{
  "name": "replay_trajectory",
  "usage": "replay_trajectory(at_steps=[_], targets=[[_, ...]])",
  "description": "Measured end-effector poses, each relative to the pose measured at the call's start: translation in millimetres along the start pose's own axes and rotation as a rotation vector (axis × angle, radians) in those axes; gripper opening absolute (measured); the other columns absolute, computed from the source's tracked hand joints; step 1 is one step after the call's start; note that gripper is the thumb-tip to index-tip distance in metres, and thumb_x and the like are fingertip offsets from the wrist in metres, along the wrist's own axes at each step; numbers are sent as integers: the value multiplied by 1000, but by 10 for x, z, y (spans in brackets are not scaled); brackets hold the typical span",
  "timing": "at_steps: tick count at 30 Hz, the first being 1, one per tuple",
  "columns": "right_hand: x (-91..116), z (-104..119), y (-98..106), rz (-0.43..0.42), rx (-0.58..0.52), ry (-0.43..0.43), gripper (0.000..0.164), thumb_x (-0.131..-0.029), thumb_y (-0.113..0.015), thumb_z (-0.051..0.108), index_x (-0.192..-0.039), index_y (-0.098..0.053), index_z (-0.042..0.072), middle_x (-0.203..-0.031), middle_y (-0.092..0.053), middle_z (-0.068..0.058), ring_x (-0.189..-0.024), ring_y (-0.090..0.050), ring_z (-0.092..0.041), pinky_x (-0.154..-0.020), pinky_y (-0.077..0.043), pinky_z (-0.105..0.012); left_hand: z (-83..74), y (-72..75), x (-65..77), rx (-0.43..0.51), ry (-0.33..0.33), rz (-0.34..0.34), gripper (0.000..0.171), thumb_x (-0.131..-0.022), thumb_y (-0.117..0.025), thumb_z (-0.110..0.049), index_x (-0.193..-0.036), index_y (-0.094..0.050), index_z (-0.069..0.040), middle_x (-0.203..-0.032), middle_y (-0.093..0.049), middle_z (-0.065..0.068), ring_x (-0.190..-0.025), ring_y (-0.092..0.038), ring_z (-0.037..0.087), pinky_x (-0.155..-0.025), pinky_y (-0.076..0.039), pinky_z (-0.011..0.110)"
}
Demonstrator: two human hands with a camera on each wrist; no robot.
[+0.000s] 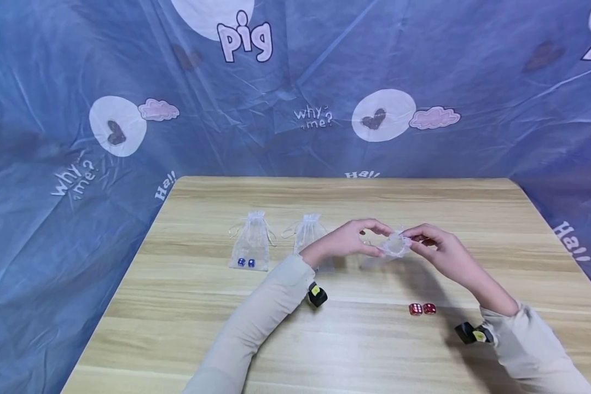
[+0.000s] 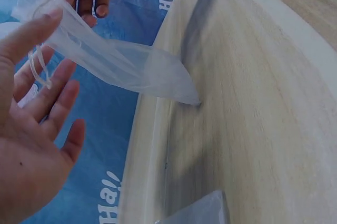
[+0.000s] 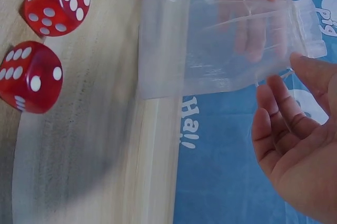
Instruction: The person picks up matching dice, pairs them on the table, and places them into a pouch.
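A sheer white drawstring bag (image 1: pixel 396 245) is held up between both hands, its gathered mouth spread in the head view. My left hand (image 1: pixel 351 237) pinches one side of the mouth between thumb and fingers. On the opposite side, my right hand (image 1: pixel 440 251) pinches the rim with thumb and index finger, the other fingers loosely bent in the right wrist view. The bag's lower end hangs close over the wooden table (image 2: pixel 253 108) in the left wrist view. Two red dice (image 1: pixel 416 309) with white dots lie side by side on the table, nearer the person than the bag.
To the left, a flat sheer bag (image 1: pixel 252 241) has two blue dice (image 1: pixel 251 263) at its bottom. Another sheer bag (image 1: pixel 307 227) lies beside it, partly hidden by the left hand and wrist. A blue printed cloth (image 1: pixel 276 142) hangs behind the table's far edge.
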State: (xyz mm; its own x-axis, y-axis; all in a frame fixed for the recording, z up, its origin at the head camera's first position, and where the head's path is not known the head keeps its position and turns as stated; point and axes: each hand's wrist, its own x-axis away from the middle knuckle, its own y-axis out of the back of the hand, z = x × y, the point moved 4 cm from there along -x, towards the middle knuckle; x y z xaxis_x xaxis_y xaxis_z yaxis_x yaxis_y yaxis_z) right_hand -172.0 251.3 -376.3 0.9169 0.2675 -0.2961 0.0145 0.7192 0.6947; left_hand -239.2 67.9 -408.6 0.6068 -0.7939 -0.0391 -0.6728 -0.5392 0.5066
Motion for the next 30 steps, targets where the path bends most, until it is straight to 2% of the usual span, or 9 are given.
replay_trajectory(at_steps=[6, 11, 15, 18, 20, 25, 30], targets=[[6, -6, -33, 10, -20, -10, 19, -88, -64, -2, -105, -68, 4, -96, -57, 30, -81, -56, 6, -69, -49, -16, 41, -85, -58, 101, -53, 121, 63, -86, -71, -15, -143, -43, -13, -141, -51, 5, -129, -48, 10, -108, -39, 29], [10, 5, -48, -2, -42, -2, 19, -86, -64, -5, -103, -68, 3, -89, -56, 24, -76, -52, 3, -63, -46, -17, 41, -155, -88, 216, -76, 165, 66, -87, -66, -4, -146, -36, -6, -146, -45, 14, -133, -45, 17, -111, -36, 28], [14, 14, -49, -11, -52, 16, 20, -85, -65, -7, -102, -69, 2, -82, -53, 15, -72, -48, 0, -60, -41, -18, 32, -186, -95, 277, -76, 176, 70, -84, -64, 2, -147, -34, -5, -145, -45, 16, -127, -48, 18, -107, -39, 25], [16, 14, -48, -9, -47, -2, 20, -85, -66, -4, -103, -69, 5, -81, -53, 13, -70, -47, -1, -59, -41, -19, 38, -203, -96, 295, -49, 176, 71, -84, -65, 3, -147, -34, -7, -141, -46, 14, -114, -51, 12, -97, -45, 22], [15, 10, -50, -2, -42, -20, 20, -86, -67, 0, -104, -70, 7, -82, -54, 11, -69, -47, -2, -57, -41, -21, 35, -213, -95, 307, -32, 175, 70, -83, -65, 2, -146, -35, -8, -139, -46, 12, -111, -50, 8, -95, -45, 21], [16, 0, -52, -1, -36, -30, 21, -86, -68, 3, -105, -70, 9, -80, -52, 8, -67, -44, -5, -54, -37, -23, 31, -233, -111, 305, -21, 165, 67, -83, -66, 3, -144, -39, -9, -138, -47, 11, -109, -50, 5, -95, -45, 21], [29, -6, -55, -15, -37, -17, 21, -84, -69, 0, -103, -71, 10, -80, -54, 8, -67, -44, -5, -54, -37, -23, 51, -265, -146, 287, -8, 144, 65, -83, -68, 2, -141, -42, -10, -124, -52, 8, -91, -54, 5, -82, -52, 20]])
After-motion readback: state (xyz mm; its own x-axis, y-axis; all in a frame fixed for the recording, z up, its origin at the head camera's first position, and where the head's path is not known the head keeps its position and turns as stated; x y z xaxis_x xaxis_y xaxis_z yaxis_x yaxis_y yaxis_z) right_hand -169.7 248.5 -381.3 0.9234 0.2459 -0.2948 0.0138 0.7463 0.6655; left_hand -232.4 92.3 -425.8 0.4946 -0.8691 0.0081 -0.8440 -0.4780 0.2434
